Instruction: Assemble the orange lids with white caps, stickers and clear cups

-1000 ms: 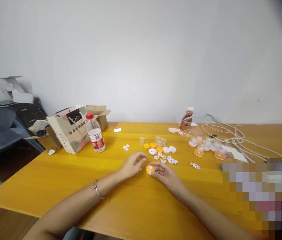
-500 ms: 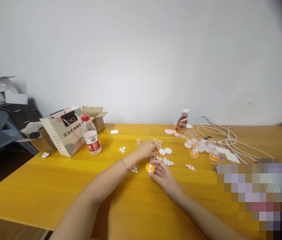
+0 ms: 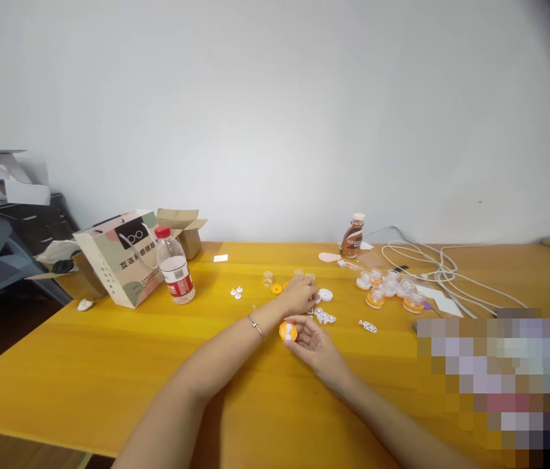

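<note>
Hands meet near the middle of the yellow table [image 3: 109,365]. The right hand [image 3: 314,342] lies palm up, its fingertips pinching an orange disc [image 3: 288,332] with small white pieces set in it, held just above the tabletop. At twelve o'clock from that disc the left hand [image 3: 299,296], with a thin bracelet [image 3: 256,326] on its wrist, curls knuckles-up over a scatter of small parts; I cannot tell whether it grips one. White gear-like pieces [image 3: 326,318] lie at two o'clock of the disc, close by, and a loose orange cap [image 3: 276,288] lies at eleven o'clock. Farther out at two o'clock sits a cluster of clear-domed assemblies [image 3: 392,290], with white cables [image 3: 443,267] past them. At ten o'clock, well apart, a water bottle [image 3: 173,267] stands upright just beside a paper bag [image 3: 118,257].
</note>
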Available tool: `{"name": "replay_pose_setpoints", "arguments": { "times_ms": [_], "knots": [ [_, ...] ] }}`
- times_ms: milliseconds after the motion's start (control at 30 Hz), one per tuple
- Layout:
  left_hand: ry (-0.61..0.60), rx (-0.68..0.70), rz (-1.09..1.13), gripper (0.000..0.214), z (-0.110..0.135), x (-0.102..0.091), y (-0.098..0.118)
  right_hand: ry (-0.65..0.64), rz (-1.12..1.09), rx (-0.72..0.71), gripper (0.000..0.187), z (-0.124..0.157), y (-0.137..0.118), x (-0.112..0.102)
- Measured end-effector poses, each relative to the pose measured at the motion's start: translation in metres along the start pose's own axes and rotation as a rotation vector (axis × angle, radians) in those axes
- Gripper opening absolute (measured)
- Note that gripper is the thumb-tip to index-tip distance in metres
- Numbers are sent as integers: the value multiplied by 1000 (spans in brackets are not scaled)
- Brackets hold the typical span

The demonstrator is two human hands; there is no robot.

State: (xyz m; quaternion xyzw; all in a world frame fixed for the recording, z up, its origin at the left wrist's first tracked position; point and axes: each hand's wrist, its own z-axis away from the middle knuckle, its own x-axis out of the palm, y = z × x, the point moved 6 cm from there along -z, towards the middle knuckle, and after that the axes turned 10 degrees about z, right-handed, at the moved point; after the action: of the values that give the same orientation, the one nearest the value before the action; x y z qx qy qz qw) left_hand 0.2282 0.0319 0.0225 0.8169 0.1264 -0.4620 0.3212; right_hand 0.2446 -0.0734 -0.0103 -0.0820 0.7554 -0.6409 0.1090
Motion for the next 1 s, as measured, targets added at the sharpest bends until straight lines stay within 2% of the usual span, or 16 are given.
{"name": "replay_pose_setpoints", "arguments": {
  "times_ms": [133, 200, 267, 333, 400, 500, 633, 767, 900, 1000],
  "knots": [
    [118, -28, 169, 9, 25, -26, -1, 22, 6, 12, 39, 2, -3, 0],
    [184, -147, 587, 9, 51, -43, -11, 12, 21, 24, 38, 3, -3, 3],
    [179, -284, 929, 15, 83, -51, -20, 2, 40, 40, 37, 4, -2, 7],
    [203, -380, 1161, 23, 114, -56, -24, 5, 52, 44, 37, 4, -1, 9],
    [209, -400, 1287, 31, 137, -58, -23, 19, 57, 38, 38, 3, 0, 9],
    [208, -336, 1291, 42, 152, -60, -14, 36, 68, 36, 37, 1, 3, 7],
    [150, -274, 1187, 46, 151, -58, -2, 50, 98, 46, 36, -2, 7, 3],
    [135, -255, 1135, 43, 149, -53, 1, 49, 117, 56, 36, -2, 11, 0],
    [134, -243, 988, 35, 152, -52, 6, 34, 118, 45, 36, -2, 11, 1],
    [131, -149, 813, 29, 152, -56, 21, -6, 114, 46, 36, -1, 9, 4]
  ]
}}
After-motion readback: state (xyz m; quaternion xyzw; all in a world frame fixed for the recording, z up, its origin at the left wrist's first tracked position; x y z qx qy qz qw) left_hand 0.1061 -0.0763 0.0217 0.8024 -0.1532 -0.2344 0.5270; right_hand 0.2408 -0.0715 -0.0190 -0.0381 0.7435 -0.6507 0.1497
